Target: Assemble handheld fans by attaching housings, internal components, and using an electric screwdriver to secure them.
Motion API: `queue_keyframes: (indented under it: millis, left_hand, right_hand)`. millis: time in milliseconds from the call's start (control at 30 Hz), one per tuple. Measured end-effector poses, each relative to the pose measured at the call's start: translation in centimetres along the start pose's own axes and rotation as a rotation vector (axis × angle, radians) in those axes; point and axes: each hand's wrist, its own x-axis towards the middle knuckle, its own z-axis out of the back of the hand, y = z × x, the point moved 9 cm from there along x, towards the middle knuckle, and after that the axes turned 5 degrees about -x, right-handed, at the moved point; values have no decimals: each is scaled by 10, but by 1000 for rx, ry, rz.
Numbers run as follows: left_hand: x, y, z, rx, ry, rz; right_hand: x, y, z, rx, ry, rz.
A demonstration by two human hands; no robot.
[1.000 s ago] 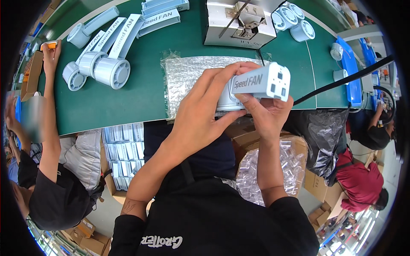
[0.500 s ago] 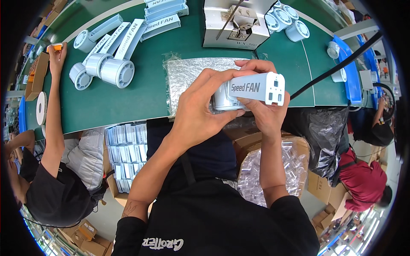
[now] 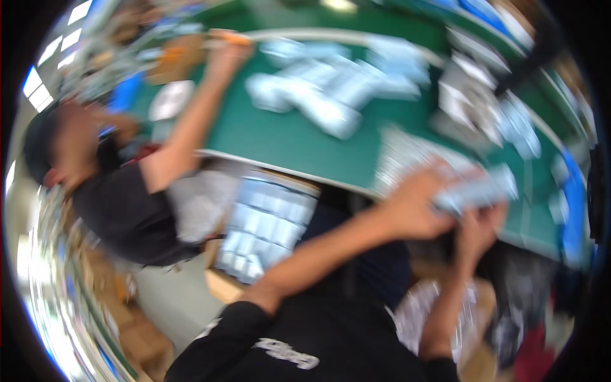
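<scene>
A light blue handheld fan body [image 3: 480, 189] is held between my two hands above the near edge of the green table [image 3: 248, 134]. My left hand [image 3: 420, 200] is closed around one end of it. Below its other end, my right hand [image 3: 480, 229] grips it from the right. Motion blur smears the fingers and the details of the fan body. Just beyond my hands, a silvery sheet [image 3: 394, 156] lies on the table.
Light blue fan bodies [image 3: 331, 114] are piled beyond my left arm. A white machine [image 3: 468, 102] stands at the back right. A carton [image 3: 224, 285] of light blue parts and a bag of clear plastic pieces [image 3: 471, 312] sit below. At left, a co-worker's hand [image 3: 226, 57] holds something orange.
The view has swung left, so the table and piles appear further right and tilted, and everything is blurred. Both hands still hold the fan body.
</scene>
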Motion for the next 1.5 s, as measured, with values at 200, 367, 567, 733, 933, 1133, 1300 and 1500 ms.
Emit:
queue_keyframes:
  millis: [200,367,567,733,933,1133,1300,1500]
  left_hand:
    - [-10,6,-37,-5,62,148]
    - [-14,22,-22,149,39,45]
    - [1,32,15,42,67,90]
    - [8,25,3,-99,-18,120]
    - [0,20,1,-159,16,155]
    - [5,19,-2,-216,49,177]
    - [4,21,-4,-244,43,152]
    - [8,24,0,-266,1,150]
  right_hand:
    - [-3,15,9,188,90,173]
    - [-5,36,-8,194,243,153]
    - [17,69,-30,107,238,144]
    - [10,79,-18,165,181,169]
    - [11,75,-23,163,188,202]
    - [12,72,-21,4,200,200]
    - [14,76,-20,-26,248,199]
    - [16,83,-28,0,356,138]
